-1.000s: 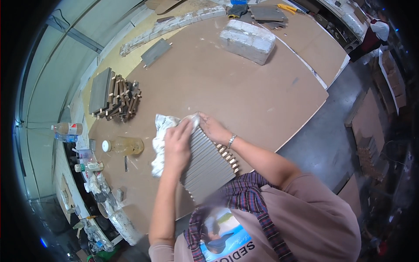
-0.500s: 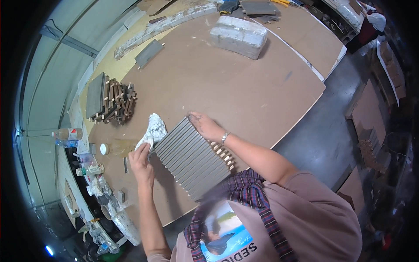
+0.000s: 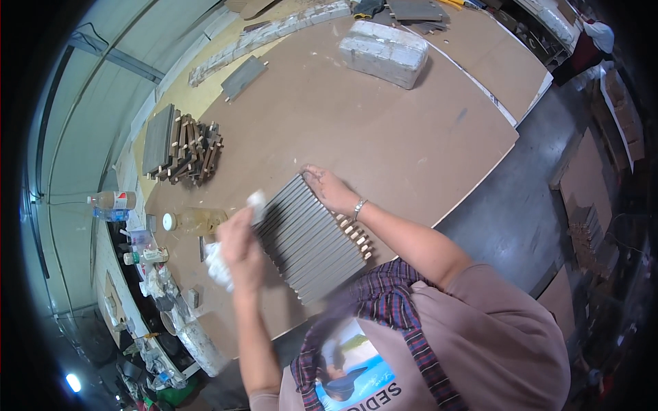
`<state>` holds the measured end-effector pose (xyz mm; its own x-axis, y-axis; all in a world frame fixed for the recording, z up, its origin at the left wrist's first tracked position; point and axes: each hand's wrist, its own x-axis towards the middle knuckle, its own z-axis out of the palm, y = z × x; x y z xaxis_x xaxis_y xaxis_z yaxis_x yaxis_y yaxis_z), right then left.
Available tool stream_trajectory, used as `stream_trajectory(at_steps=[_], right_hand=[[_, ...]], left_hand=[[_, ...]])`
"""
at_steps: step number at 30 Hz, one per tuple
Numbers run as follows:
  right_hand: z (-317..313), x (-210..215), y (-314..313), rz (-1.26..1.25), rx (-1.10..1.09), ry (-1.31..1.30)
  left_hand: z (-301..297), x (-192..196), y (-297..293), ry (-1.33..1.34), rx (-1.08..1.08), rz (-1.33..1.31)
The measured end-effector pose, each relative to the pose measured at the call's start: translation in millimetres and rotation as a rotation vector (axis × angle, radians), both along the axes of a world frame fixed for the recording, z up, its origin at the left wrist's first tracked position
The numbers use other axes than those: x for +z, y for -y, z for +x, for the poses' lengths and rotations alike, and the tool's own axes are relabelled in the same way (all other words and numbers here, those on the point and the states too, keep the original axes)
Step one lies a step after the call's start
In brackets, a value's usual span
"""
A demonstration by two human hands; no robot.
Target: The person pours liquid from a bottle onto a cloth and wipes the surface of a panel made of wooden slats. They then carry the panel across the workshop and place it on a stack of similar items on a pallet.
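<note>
A row of grey boards (image 3: 310, 240), packed side by side with their long edges up, stands tilted in front of my body. Pale wooden dowels (image 3: 358, 236) stick out along its right side. My right hand (image 3: 330, 189) grips the far corner of this stack, fingers bent over the end boards. At the stack's left side is my left hand (image 3: 241, 243), smeared by motion and closed around a white cloth (image 3: 218, 266). Bits of the cloth show above and below the fingers. Whether the cloth touches the boards I cannot tell.
Another pile of doweled boards (image 3: 181, 147) lies at the left, with a single board (image 3: 245, 78) beyond it. A wrapped white block (image 3: 384, 53) sits at the back. A clear bottle (image 3: 202, 220) with a white cap lies left of my left hand. The table edge (image 3: 473, 181) runs along the right.
My left hand has moved right and up against the stack's left side, carrying the cloth, which lay stretched ahead of the fingers before. My right hand keeps its grip on the boards.
</note>
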<state>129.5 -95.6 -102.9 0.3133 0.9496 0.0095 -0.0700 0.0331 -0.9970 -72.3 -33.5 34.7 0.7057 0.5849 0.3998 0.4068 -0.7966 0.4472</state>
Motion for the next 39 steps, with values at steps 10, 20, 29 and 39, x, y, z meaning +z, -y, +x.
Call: stream_trajectory(at_steps=[10,20,29,39], right_hand=[[-11,6,20,0.079,0.030,-0.142],[-14,15,21,0.006,0.017,-0.178],[-14,10,22,0.043,-0.020,-0.152],[-15,17,20,0.041,-0.040,-0.041]], left_hand=[[-31,-29,22,-0.095,-0.166,-0.008],[15,-29,43,-0.172,-0.279,0.119],[-10,-29,33,-0.209,-0.275,0.182],[-68,3,8,-0.391,-0.071,0.028]])
